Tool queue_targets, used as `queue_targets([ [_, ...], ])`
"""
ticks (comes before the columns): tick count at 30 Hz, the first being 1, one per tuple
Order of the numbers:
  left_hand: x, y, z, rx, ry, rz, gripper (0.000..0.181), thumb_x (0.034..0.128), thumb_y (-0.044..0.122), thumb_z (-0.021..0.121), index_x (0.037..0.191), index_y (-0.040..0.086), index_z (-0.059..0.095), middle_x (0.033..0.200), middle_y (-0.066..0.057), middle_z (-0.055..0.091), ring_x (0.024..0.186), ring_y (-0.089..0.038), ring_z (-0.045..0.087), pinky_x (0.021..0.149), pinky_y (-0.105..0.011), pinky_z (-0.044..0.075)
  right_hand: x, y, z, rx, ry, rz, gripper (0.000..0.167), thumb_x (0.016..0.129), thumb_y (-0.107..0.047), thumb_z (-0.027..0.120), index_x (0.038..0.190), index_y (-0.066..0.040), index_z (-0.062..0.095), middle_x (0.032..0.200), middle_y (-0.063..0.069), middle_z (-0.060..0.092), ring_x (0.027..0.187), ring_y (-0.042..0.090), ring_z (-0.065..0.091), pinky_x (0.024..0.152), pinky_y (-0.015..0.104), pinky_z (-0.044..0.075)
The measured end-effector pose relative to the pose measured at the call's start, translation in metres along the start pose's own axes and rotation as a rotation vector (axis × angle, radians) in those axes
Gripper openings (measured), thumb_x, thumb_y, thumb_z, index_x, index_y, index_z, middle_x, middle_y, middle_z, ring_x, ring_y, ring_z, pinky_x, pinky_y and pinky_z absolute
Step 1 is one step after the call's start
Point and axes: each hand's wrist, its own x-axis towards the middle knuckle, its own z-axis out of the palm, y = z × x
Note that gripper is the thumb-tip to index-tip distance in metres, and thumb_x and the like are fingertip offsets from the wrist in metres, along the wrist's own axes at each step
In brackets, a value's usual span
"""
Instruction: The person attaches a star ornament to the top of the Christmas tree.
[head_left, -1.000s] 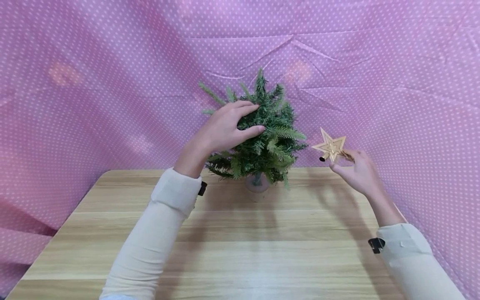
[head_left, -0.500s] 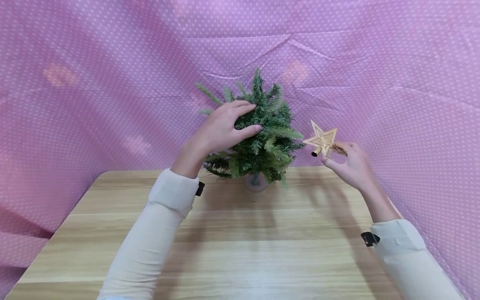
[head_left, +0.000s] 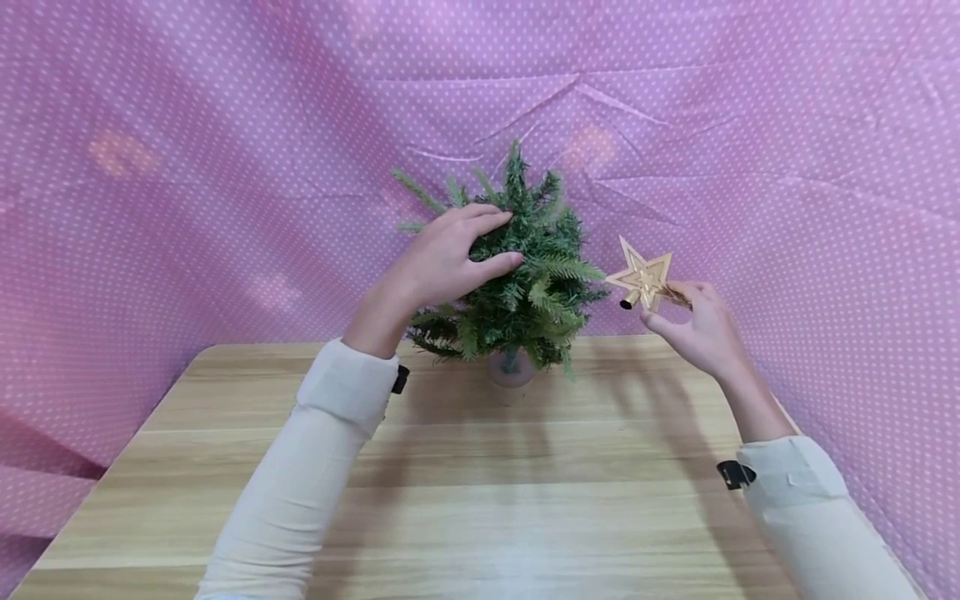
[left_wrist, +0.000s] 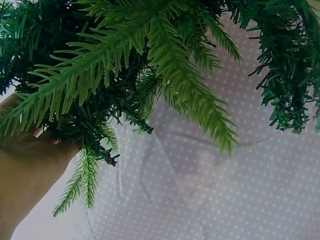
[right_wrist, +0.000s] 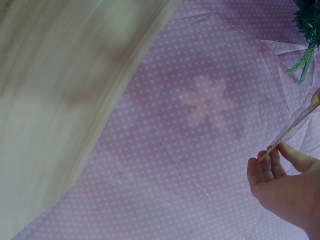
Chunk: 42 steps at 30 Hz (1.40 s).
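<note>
A small green artificial Christmas tree point(head_left: 551, 287) stands upright on a pale base point(head_left: 512, 371) near the table's far edge. My left hand point(head_left: 446, 258) holds its upper left side, thumb and fingers around the foliage. In the left wrist view, branches point(left_wrist: 190, 90) cover most of that hand's fingers. Right of the tree, my right hand point(head_left: 701, 329) pinches a gold star tree topper point(head_left: 645, 273) by one side, above the table. Its short tube, with a dark open end, points down to the left. In the right wrist view the star point(right_wrist: 290, 130) appears edge-on between thumb and fingers.
The light wooden table point(head_left: 480, 517) spans the foreground. A pink curtain point(head_left: 750, 125) with white dots hangs behind it and along both sides. Black straps point(head_left: 737, 475) show at the cuffs of the cream sleeves.
My right hand has moved the star leftward and slightly up, closer to the tree, slowing in the last half second. The left hand keeps its place on the tree.
</note>
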Motion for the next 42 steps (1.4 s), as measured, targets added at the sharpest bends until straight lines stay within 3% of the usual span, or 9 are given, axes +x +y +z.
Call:
queue_targets([
  [12,0.002,0.001,0.000,-0.004,0.006,0.005,0.069,0.1010,0.055,0.054,0.156,0.015,0.041,0.161,-0.007,0.036,0.149,-0.029,0.029,0.122,-0.050,0.021,0.007,-0.013,-0.002,-0.008,-0.001,0.006,0.079,0.092,-0.049,0.071,0.146,0.003,0.049,0.136,0.027,0.048,0.126,0.047,0.044,0.101,0.066,0.036],
  [23,-0.003,-0.003,0.002,-0.038,-0.002,-0.005,0.070,0.1009,0.054,0.055,0.156,0.014,0.042,0.162,-0.010,0.034,0.150,-0.030,0.027,0.122,-0.052,0.021,0.015,-0.026,0.010,0.051,0.026,-0.020,0.074,0.090,-0.042,0.074,0.145,0.002,0.051,0.136,0.024,0.048,0.125,0.043,0.046,0.103,0.063,0.036],
  [35,-0.002,-0.002,-0.001,-0.039,-0.006,0.002,0.069,0.1013,0.053,0.055,0.156,0.014,0.041,0.162,-0.009,0.034,0.150,-0.030,0.027,0.122,-0.051,0.020,0.023,-0.041,0.011,0.075,0.056,-0.032,0.079,0.088,-0.049,0.075,0.146,0.000,0.051,0.137,0.020,0.049,0.125,0.040,0.046,0.105,0.062,0.036],
  [42,-0.001,-0.001,-0.001,-0.040,-0.008,0.005,0.069,0.1012,0.054,0.055,0.156,0.014,0.042,0.162,-0.009,0.034,0.149,-0.031,0.027,0.122,-0.052,0.021,0.026,-0.044,0.004,0.108,0.099,-0.051,0.072,0.086,-0.034,0.079,0.141,0.005,0.054,0.135,0.023,0.049,0.125,0.041,0.046,0.107,0.062,0.035],
])
